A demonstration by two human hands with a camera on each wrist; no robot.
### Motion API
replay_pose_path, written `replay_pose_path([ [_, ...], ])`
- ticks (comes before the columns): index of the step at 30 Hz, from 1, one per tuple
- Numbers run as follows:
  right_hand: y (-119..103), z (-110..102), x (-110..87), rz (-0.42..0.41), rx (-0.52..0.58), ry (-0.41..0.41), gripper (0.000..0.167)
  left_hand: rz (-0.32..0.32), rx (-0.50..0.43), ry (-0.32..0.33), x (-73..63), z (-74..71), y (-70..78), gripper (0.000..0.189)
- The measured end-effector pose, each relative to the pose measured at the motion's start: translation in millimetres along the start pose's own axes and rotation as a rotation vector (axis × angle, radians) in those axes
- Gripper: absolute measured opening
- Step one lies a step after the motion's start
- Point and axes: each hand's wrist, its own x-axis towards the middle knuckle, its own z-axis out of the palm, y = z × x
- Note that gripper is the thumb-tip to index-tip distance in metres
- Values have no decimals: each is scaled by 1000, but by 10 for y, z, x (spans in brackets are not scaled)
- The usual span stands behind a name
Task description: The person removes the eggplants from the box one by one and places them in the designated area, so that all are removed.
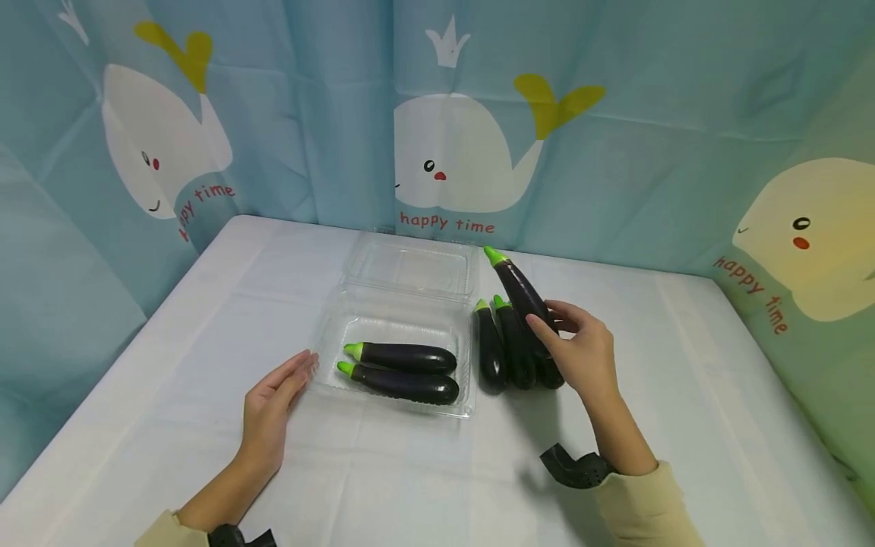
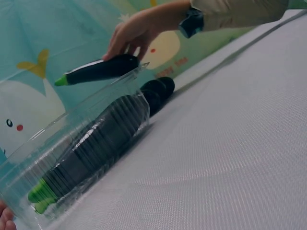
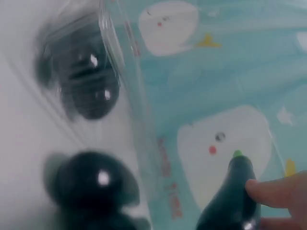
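Observation:
My right hand [image 1: 581, 349] grips a dark purple eggplant [image 1: 521, 292] with a bright green stem end, raised and tilted above the table. Below it, other eggplants [image 1: 491, 349] lie side by side on the cloth, partly hidden by the held one and the hand. Two more eggplants [image 1: 403, 384] lie inside a clear plastic clamshell box [image 1: 383, 328], green ends to the left. At the box's left edge, my left hand [image 1: 270, 406] rests with extended fingers touching the side. In the left wrist view, the held eggplant [image 2: 100, 70] appears beyond the box wall.
The box's clear lid [image 1: 413, 266] lies folded back toward the curtain. A white cloth covers the table [image 1: 383, 486]. Behind it hangs a blue curtain [image 1: 328, 114] with whale prints. Dark wrist-camera mounts [image 1: 577, 467] sit on both wrists.

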Motion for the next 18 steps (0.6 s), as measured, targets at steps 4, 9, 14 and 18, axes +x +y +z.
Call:
replay_pose_path([
  [4,73,-116,-53,65,-22,6,48,-1,9,4,3,4,-14,37],
  [9,139,-183,-86,89,-26,22,49,-12,7,9,-4,-3,-13,38],
  [14,227,-252,-126,131,-53,80,45,-10,-4,11,-11,-5,-9,38],
  [18,287,-291,-135,145,-92,96,46,-3,-5,7,-7,3,-6,38],
])
